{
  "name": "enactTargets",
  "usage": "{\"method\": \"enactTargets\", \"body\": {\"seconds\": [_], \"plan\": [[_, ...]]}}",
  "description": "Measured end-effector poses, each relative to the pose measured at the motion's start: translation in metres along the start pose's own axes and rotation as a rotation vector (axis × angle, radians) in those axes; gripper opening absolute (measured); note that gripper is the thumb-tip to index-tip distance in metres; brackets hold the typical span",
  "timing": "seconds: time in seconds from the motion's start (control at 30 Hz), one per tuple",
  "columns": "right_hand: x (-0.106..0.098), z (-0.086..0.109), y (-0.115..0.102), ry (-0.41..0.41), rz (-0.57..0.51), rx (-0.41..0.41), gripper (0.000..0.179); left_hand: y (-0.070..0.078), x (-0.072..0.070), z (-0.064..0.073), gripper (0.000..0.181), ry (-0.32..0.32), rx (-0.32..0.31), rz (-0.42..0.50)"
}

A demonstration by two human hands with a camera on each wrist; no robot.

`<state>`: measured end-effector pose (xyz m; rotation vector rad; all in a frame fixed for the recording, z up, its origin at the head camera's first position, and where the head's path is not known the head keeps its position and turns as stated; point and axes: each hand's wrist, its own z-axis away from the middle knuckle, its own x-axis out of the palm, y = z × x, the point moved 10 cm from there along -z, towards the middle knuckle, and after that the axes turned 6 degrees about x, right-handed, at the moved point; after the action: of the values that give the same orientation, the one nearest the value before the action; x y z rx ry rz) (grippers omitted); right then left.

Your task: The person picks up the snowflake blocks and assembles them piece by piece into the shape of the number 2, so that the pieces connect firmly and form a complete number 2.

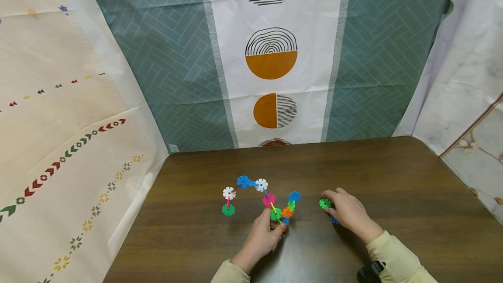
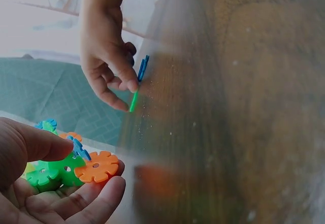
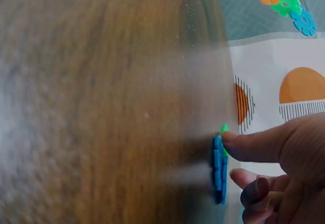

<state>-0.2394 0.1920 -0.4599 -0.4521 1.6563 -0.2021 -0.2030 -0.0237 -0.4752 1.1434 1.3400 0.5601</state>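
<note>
My left hand (image 1: 257, 241) grips a chain of interlocking snowflake discs by its lower part, with the thumb on top. A green disc (image 1: 276, 214) and an orange disc (image 2: 96, 166) show by the fingers. The chain arches up through a pink disc (image 1: 269, 200), a white disc (image 1: 261, 184) and a blue disc (image 1: 243, 181); a short arm ends in another blue disc (image 1: 294, 196). To the right, my right hand (image 1: 347, 211) pinches a loose green disc (image 1: 324, 203) at the tabletop. Blue discs (image 3: 219, 170) lie beside it, partly hidden by the hand in the head view.
The brown wooden table (image 1: 188, 248) reaches back to a teal and white patterned cloth (image 1: 177, 77). A white disc (image 1: 229, 193) and a green disc (image 1: 228, 209) hang together at the left. Light cloths (image 1: 78, 143) flank the table.
</note>
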Motion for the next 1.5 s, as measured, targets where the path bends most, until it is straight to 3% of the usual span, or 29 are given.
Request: {"method": "enactTargets", "body": {"seconds": [0.2,0.5,0.73,1.07,1.3,1.5], "plan": [[0.003,-0.001,0.000,0.010,0.005,-0.008,0.026,0.001,-0.001,-0.001,0.023,0.010,0.013,-0.037],[0.007,-0.003,0.000,-0.014,0.013,0.006,0.033,0.001,-0.003,0.000,0.023,0.016,0.011,-0.084],[0.003,-0.003,-0.002,0.024,-0.014,-0.009,0.034,0.003,-0.003,-0.001,0.023,0.015,0.011,-0.084],[-0.007,0.000,-0.014,0.036,-0.228,0.018,0.012,0.002,-0.002,0.001,0.023,0.011,0.015,-0.085],[-0.022,0.001,-0.039,0.054,-0.444,-0.019,0.011,0.006,-0.003,-0.001,0.023,0.028,0.056,-0.142],[-0.036,0.002,-0.050,0.112,-0.504,-0.008,0.016,0.010,-0.002,-0.001,0.023,0.031,0.090,-0.239]]}}
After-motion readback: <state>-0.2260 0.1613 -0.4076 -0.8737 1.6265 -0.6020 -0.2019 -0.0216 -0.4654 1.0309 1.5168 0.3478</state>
